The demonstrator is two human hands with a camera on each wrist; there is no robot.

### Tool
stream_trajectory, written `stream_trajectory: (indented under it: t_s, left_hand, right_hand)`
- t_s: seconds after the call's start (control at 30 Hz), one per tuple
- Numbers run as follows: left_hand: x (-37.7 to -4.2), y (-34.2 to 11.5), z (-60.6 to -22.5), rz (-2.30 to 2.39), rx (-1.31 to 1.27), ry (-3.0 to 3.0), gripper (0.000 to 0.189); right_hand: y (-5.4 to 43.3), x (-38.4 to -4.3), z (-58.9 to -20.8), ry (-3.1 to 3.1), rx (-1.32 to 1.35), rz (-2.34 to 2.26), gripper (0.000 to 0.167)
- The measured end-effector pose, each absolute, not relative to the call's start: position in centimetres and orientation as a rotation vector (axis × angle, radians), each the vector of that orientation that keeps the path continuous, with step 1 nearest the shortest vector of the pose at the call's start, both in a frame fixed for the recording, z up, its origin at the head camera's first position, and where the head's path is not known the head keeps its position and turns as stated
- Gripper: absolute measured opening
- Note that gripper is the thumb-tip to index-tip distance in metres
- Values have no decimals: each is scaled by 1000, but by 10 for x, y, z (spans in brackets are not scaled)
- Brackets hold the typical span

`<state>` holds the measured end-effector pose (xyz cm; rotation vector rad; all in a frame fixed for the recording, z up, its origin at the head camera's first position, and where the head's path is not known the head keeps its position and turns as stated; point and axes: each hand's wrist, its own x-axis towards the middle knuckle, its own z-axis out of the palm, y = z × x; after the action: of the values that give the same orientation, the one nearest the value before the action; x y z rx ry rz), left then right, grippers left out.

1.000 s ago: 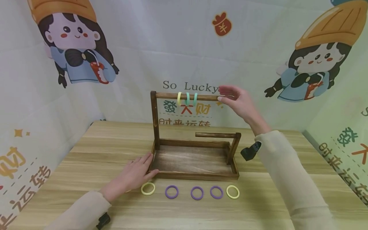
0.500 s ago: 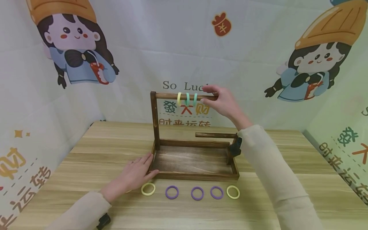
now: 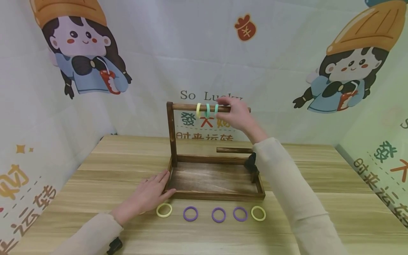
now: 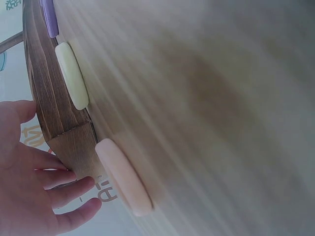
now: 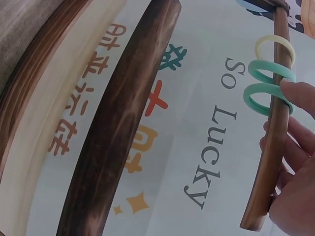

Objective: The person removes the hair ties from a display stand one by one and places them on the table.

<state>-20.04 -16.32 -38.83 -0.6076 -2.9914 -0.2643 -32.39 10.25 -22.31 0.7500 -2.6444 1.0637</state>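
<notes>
Right hand has shifted leftward to the outer round mint-green ring, grip unclear. Straight-fingered, the left hand should steady the brown wooden tray.

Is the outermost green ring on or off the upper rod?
On; the right wrist view shows the upper rod running through that green ring.

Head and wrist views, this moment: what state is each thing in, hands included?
Dark brown wooden tray rack, upright
Upper round wooden rod, holding three rings
Lower round wooden rod, bare
Pale yellow ring, hung on upper rod
Two mint green rings, hung there too
Three purple rings, lying flat
Two loose yellow rings, lying flat
Peach ring, lying flat
Left hand, fingers touching rack
Right hand, at upper rod; grip unclear
</notes>
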Motion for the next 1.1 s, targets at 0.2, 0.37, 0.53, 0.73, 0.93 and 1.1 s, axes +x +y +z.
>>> stream_trajectory:
  t_s: [0.2,0.37,0.53,0.73,0.93,1.1]
  left_hand:
    - [-201,-163,-388,-259,-606,-2985,66]
    - [-201,-162,-388,-259,-605,-2991,66]
    - [-200,-162,-388,-267,-605,-2992,66]
    - [-200,-162,-388,-276,-602,-2999,66]
    - [-200,-162,-388,-275,-601,-3002,67]
    - [-201,-162,-389,-269,-604,-2994,67]
  right_hand:
    - [99,-324,-225,-2648,726,911,48]
    - [98,-324,-226,-2655,681,796,48]
    - [97,-324,-227,-2653,663,754,46]
    - [98,-324,-228,-2608,693,777,44]
    - [106,-325,-230,-2536,716,846,42]
    - [113,-326,-232,-2507,722,854,42]
